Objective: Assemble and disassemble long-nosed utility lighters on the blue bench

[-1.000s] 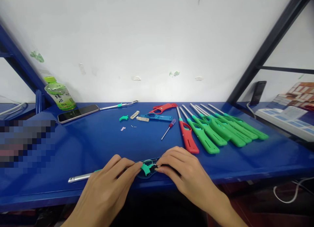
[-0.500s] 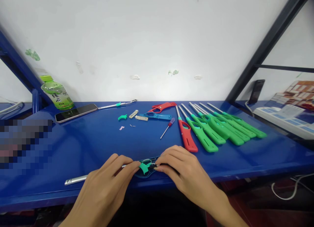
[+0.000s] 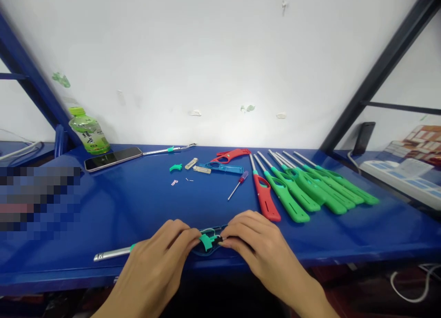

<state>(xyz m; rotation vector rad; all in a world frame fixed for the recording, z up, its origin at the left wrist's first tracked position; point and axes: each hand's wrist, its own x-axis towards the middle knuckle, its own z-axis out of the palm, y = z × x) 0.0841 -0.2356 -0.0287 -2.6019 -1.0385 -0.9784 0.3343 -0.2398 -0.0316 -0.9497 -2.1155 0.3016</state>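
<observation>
At the table's front edge lies an opened blue lighter shell (image 3: 201,251), its silver barrel (image 3: 112,253) pointing left. My left hand (image 3: 160,253) is closed, thumb and forefinger pinching the teal lighter trigger (image 3: 206,241) by its left side. From the right, my right hand (image 3: 257,240) pinches at a small black part (image 3: 217,240) that touches the trigger. A thin pale wire (image 3: 207,230) curves above the trigger. Fingers cover much of the shell and the part's right end.
Beyond my hands lie a screwdriver (image 3: 237,186), a loose teal trigger (image 3: 175,167), clear fuel tanks (image 3: 201,170), a blue shell half (image 3: 225,168) and red shell pieces (image 3: 234,155). One red lighter (image 3: 265,196) and several green lighters (image 3: 287,198) lie right. A phone (image 3: 113,159) and bottle (image 3: 90,133) stand back left.
The whole view has shifted slightly, so things sit a little lower and further right. Both hands keep their pinch at the trigger and the black part.
</observation>
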